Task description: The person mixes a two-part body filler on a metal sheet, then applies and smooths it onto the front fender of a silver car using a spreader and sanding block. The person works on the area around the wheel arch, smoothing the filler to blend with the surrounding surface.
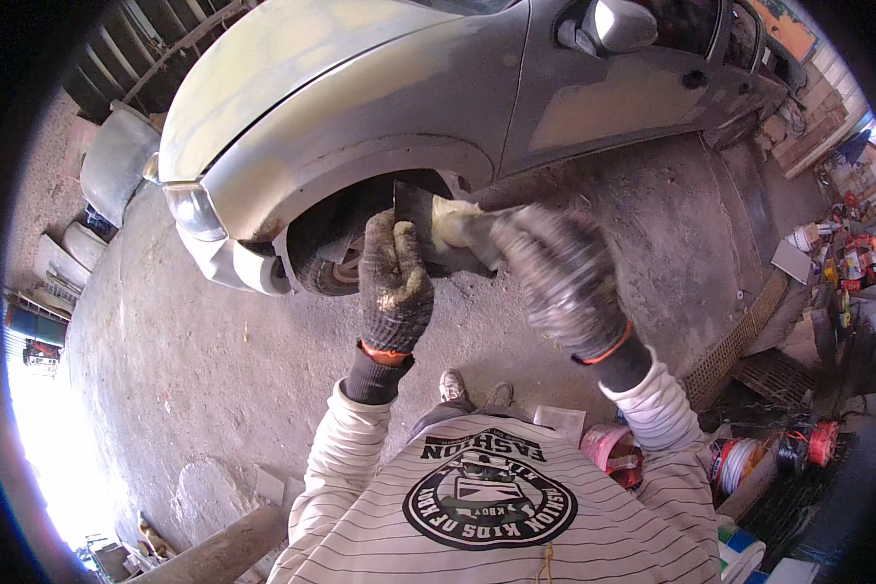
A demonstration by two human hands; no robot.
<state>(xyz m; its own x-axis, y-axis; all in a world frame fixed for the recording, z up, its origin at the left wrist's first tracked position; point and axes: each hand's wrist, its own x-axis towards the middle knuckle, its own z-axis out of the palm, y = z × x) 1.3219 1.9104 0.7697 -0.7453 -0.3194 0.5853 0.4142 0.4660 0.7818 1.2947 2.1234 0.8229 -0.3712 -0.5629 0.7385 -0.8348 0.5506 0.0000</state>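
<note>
I see both hands up in front of the chest, in grey knit work gloves with orange cuffs. My left hand (395,282) is closed around the edge of a dark flat rectangular spreader plate (417,219), held roughly upright. On the plate sits a pale beige lump of body filler (455,222). My right hand (560,277) is motion-blurred; it looks closed on a second flat dull-metal blade (479,234) that touches the lump, but I can't tell the grip for certain.

Risks as I judge them:
- The filler sits near the plate's upper right edge. A tilted plate plus a fast right-hand stroke could fling it onto the dusty concrete floor (214,370).
- The blur suggests speed, so the blade may skid off the plate toward the left glove's fingers.
- Grit from the floor or gloves could get into the filler.

Room and edges:
- The grey sanded car with patchy primer (380,107) is straight ahead. Its front wheel arch (360,185) and the tyre (326,273) sit just beyond the hands, near but apart.
- Open floor lies to the left and ahead-left.
- The right side is tight: a pink plastic tub (608,448) just beside the right elbow, with a reel of wire (735,462) and assorted clutter beyond it.
- A wooden post (219,555) lies low left, close to the left elbow.
- My shoes (475,391) are directly below the plate, so any dropped filler lands there.
</note>
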